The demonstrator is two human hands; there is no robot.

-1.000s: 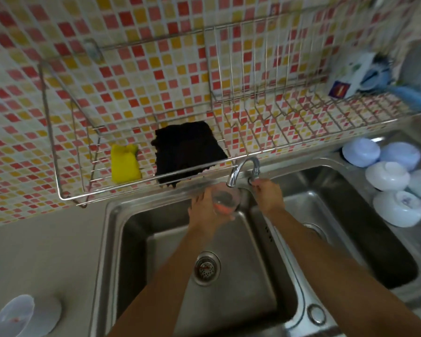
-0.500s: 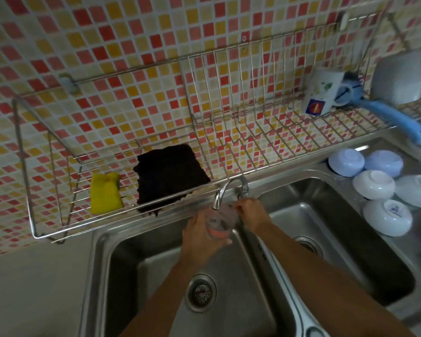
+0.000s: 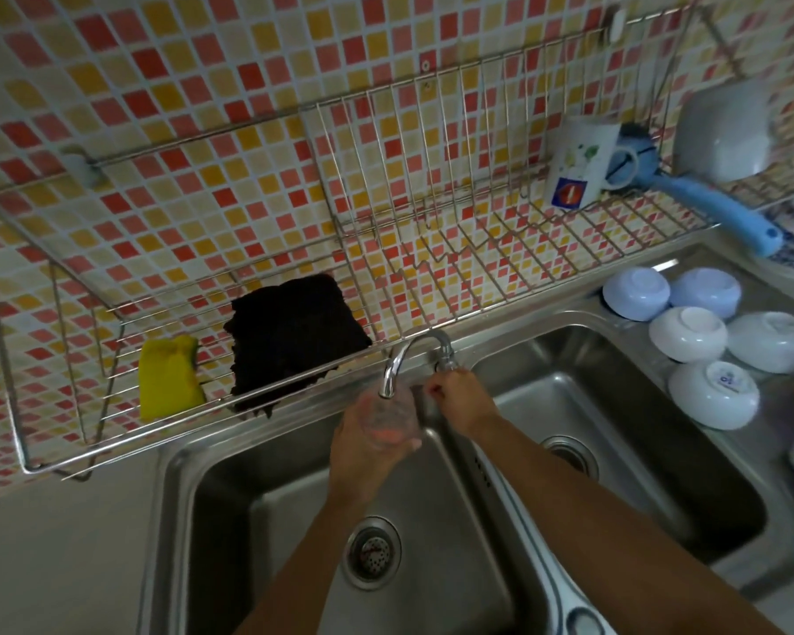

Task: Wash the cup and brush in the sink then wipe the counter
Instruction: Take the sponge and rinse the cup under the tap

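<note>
My left hand holds a small clear cup with a pinkish bottom right under the spout of the curved tap, over the left basin of the steel sink. My right hand grips the tap's handle just right of the cup. A blue-handled brush lies on the wall-mounted wire rack at the upper right. A yellow sponge and a dark cloth sit in the rack's left basket.
A white printed mug and a pale bowl stand on the rack beside the brush. Several upturned white and pale blue bowls rest on the drainboard right of the right basin. Grey counter lies left of the sink.
The view has tilted up and left, so the rack sits lower in frame. My left hand keeps the cup under the spout and my right hand stays on the tap handle.
</note>
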